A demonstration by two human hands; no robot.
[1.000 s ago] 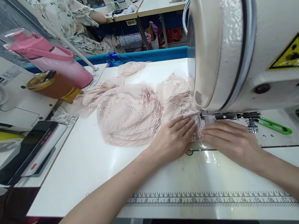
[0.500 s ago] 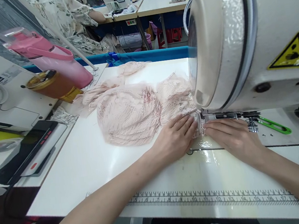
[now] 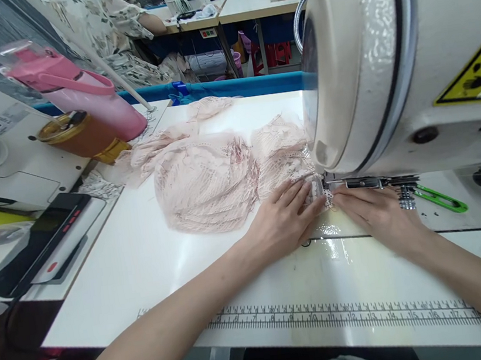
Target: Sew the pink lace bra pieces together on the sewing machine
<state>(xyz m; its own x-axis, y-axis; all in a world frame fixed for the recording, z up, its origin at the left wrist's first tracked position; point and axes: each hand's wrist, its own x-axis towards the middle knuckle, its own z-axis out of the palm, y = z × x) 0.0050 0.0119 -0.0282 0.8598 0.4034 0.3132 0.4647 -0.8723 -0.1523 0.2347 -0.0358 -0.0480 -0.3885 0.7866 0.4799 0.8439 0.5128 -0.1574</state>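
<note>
Pale pink lace fabric (image 3: 205, 184) lies bunched on the white sewing table, its right end reaching under the sewing machine (image 3: 358, 64). My left hand (image 3: 283, 215) rests on that end with its fingers stretched out, the thumb close to the lace edge by the needle area. On the other side of the presser foot, my right hand (image 3: 378, 215) has its fingers pressed together on the narrow lace edge (image 3: 328, 197). The machine head partly hides the stitching point, and the right fingertips are partly covered by the metal attachment (image 3: 365, 182).
Green thread snips (image 3: 441, 199) lie right of the right hand. A printed ruler (image 3: 329, 316) runs along the table front. At left are a pink bottle (image 3: 79, 98), an amber cup (image 3: 79, 136) and a black control panel (image 3: 36, 242). Another person's sleeve (image 3: 122, 18) shows beyond.
My left thumb has moved right, toward the needle area, and less lace edge shows between the hands. The right fingers have shifted slightly. The bunched fabric is almost unchanged.
</note>
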